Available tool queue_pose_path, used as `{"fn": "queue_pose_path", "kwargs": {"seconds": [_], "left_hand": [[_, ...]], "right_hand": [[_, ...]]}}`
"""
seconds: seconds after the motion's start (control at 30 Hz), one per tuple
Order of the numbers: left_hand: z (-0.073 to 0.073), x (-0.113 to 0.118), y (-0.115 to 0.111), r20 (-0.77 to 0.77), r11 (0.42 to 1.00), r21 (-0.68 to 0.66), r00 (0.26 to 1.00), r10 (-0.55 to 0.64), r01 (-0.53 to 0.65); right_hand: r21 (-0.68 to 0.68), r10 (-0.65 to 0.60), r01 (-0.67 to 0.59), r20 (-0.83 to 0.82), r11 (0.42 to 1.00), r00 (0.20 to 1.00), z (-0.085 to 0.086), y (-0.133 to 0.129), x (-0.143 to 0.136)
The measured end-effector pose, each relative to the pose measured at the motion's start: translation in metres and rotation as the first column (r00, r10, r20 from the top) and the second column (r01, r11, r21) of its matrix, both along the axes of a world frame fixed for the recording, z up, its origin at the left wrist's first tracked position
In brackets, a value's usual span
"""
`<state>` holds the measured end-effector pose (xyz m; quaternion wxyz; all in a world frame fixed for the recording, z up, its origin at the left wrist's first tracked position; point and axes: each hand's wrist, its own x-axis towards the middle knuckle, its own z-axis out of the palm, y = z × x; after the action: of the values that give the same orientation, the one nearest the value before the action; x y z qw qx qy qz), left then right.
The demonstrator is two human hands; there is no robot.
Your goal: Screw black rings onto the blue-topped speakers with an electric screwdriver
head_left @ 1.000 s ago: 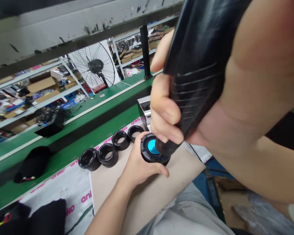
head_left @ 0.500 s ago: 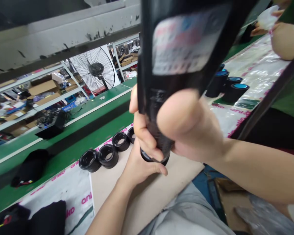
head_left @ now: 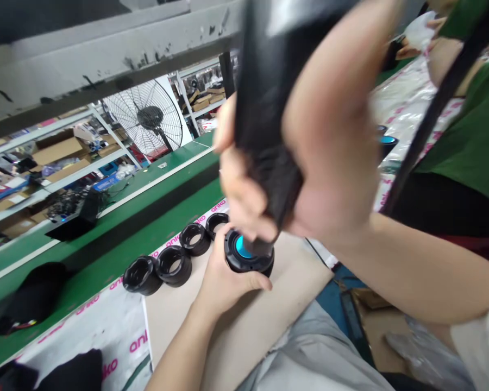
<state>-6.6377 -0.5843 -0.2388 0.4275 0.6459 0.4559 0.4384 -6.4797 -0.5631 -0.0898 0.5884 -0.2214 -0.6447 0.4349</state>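
Note:
My left hand (head_left: 224,279) is curled around a round black housing (head_left: 244,265) with a bright blue disc inside its rim, on a beige board (head_left: 297,277). My right hand (head_left: 330,146), blurred by motion, grips a thick black tool (head_left: 264,103) close to the camera. The tool's lower end hangs over the housing and hides part of it; whether they touch I cannot tell. Beside my left hand, several black rings (head_left: 174,265) stand in a row along the board's far edge.
A green bench (head_left: 106,247) runs behind the board, with a black cloth-like item (head_left: 32,296) on it. A fan (head_left: 150,117) stands near shelves of boxes. At right are a co-worker's green garment (head_left: 468,141) and a black strap (head_left: 427,117). Below lies a cardboard box (head_left: 385,336).
The black tool has risen and tilted with my right hand, so its label has left view. The blue disc in the housing now shows. My left hand keeps its hold; the view has shifted slightly.

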Motion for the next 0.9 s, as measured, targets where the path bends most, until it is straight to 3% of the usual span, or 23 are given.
{"fn": "queue_pose_path", "kwargs": {"seconds": [0.07,0.1,0.17,0.23,0.33,0.53,0.63,0.7,0.77,0.83,0.9], "left_hand": [[0.001,0.005,0.0,0.097,1.0,-0.027,0.995,-0.012,0.014],[0.0,0.006,0.0,0.134,0.999,-0.04,0.991,-0.017,0.023],[-0.003,0.007,0.0,0.159,0.998,-0.058,0.987,-0.017,0.027],[-0.006,0.007,0.0,0.156,0.997,-0.073,0.988,0.004,0.007],[-0.009,0.006,-0.001,0.159,0.995,-0.094,0.987,0.029,-0.014],[-0.006,0.007,-0.001,0.166,0.996,-0.09,0.986,0.022,-0.007],[-0.006,0.007,-0.001,0.172,0.995,-0.097,0.985,0.026,-0.01],[-0.007,0.007,-0.001,0.173,0.996,-0.09,0.985,0.024,-0.009],[-0.009,0.007,0.0,0.187,0.998,-0.064,0.982,0.001,0.012],[-0.011,0.008,0.0,0.209,0.999,-0.024,0.978,-0.021,0.026],[-0.012,0.008,0.001,0.211,1.0,0.008,0.977,-0.016,0.015]], "right_hand": [[0.043,0.134,-0.129,-0.123,0.991,0.983,-0.009,0.017,0.01],[0.081,0.139,-0.124,-0.204,0.989,0.969,-0.017,0.026,0.015],[0.13,0.025,0.015,-0.301,0.991,0.953,-0.037,0.046,0.022],[0.095,-0.092,0.129,-0.318,0.987,0.944,-0.058,0.064,0.025],[0.026,-0.114,0.128,-0.296,0.991,0.948,-0.082,0.08,0.024],[-0.01,-0.068,0.068,-0.234,0.998,0.97,-0.097,0.086,0.024],[-0.079,-0.022,0.006,-0.206,0.997,0.978,-0.09,0.083,0.028],[-0.09,-0.028,0.004,-0.268,0.996,0.963,-0.076,0.076,0.03],[0.0,-0.015,0.016,-0.353,1.0,0.935,-0.054,0.064,0.028],[0.119,0.076,-0.036,-0.352,0.992,0.933,-0.029,0.049,0.02],[0.084,0.109,-0.086,-0.314,0.993,0.943,-0.006,0.035,0.009]]}}
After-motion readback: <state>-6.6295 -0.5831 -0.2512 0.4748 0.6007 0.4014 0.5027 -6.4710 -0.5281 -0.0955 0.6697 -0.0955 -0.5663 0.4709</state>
